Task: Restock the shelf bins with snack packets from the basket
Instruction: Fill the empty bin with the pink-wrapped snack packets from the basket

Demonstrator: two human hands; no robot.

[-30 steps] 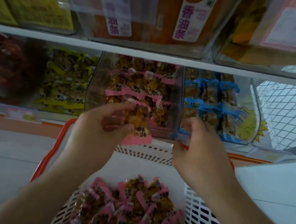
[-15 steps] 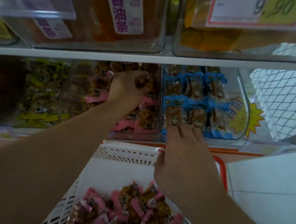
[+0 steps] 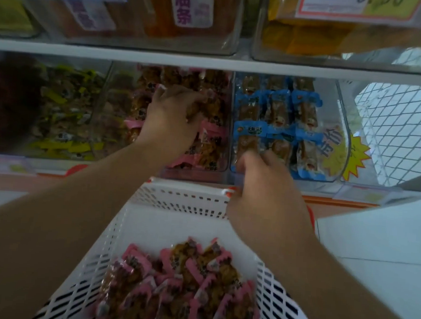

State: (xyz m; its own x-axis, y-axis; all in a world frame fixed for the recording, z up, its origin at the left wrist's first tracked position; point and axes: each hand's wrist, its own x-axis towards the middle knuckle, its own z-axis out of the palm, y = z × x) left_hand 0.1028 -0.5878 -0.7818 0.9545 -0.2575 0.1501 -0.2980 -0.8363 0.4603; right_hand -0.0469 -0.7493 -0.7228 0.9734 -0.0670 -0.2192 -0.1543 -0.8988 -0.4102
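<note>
The white slotted basket (image 3: 176, 201) with a red rim sits below the shelf and holds several pink-edged snack packets (image 3: 183, 287). My left hand (image 3: 172, 119) reaches into the clear middle bin (image 3: 115, 117), which is filled with the same pink packets (image 3: 209, 156). Its fingers curl over a pink packet (image 3: 195, 109) on top of the pile. My right hand (image 3: 263, 203) is at the front of the neighbouring clear bin (image 3: 340, 133) of blue packets (image 3: 278, 106), with its fingers curled on that bin's front lip.
Left of the middle bin are a bin of yellow-green packets (image 3: 65, 114) and a dark red one (image 3: 6, 100). The white shelf edge (image 3: 211, 61) carries upper bins of orange packs (image 3: 189, 16). A wire mesh panel (image 3: 401, 127) closes the right side.
My left hand has carried a pink packet from above the basket up into the middle bin and pushed deeper. My right hand has moved to the blue bin's front, and its fingers have curled.
</note>
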